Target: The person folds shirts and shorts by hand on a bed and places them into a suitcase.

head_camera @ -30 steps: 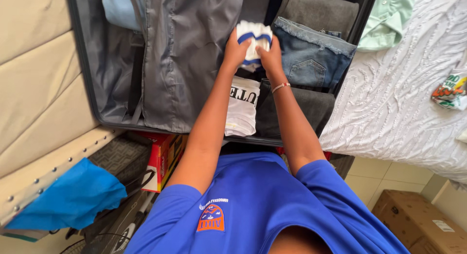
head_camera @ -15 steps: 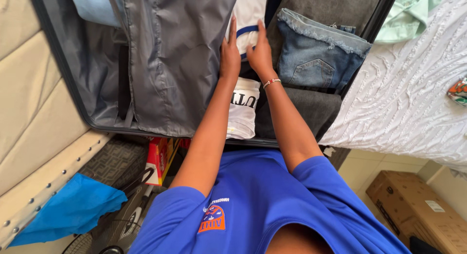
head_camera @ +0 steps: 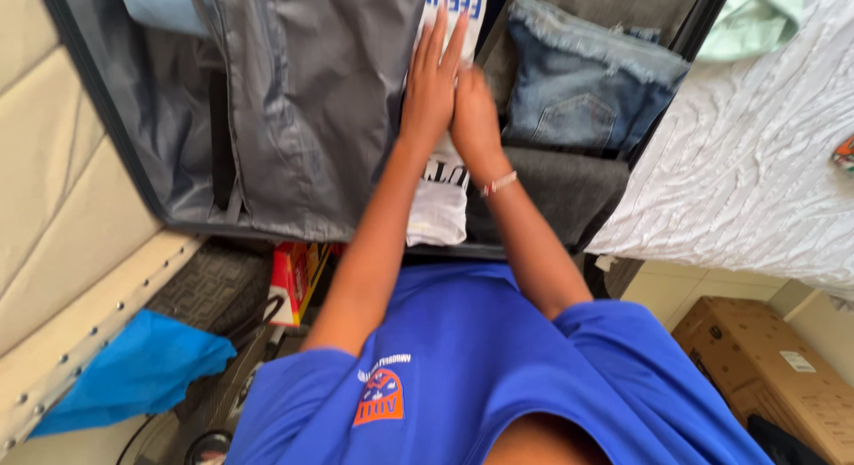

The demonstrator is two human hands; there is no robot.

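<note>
1. The left hand (head_camera: 433,78) lies flat and open, fingers stretched out and close together, palm down on a folded white garment with blue lettering (head_camera: 464,4) inside an open suitcase (head_camera: 116,127).
2. The right hand (head_camera: 473,109) sits just beside the left, touching it along the inner edge. It is blurred, so I cannot tell how far its fingers are spread or curled; it grips nothing that shows. A thin bracelet (head_camera: 500,184) circles that wrist.
3. The white garment runs in a narrow strip between the suitcase's grey zipped divider panel (head_camera: 311,100) and the clothes on the other side; a second white piece with dark print (head_camera: 438,207) lies below the wrists, near the case's lower edge.
4. Folded denim shorts (head_camera: 583,91) with a frayed hem rest right of the hands, on top of grey folded fabric (head_camera: 560,194).
5. A pale blue item (head_camera: 160,2) shows at the suitcase's upper left corner.
6. The suitcase lies beside a bed with a wrinkled white sheet (head_camera: 747,162); a mint green garment (head_camera: 756,16) lies on it.
7. The person wears a blue shirt (head_camera: 480,376) with an orange emblem.
8. Lower down are a bright blue cloth (head_camera: 133,372), a red box (head_camera: 289,283) and a cardboard box (head_camera: 774,367) on the floor.
</note>
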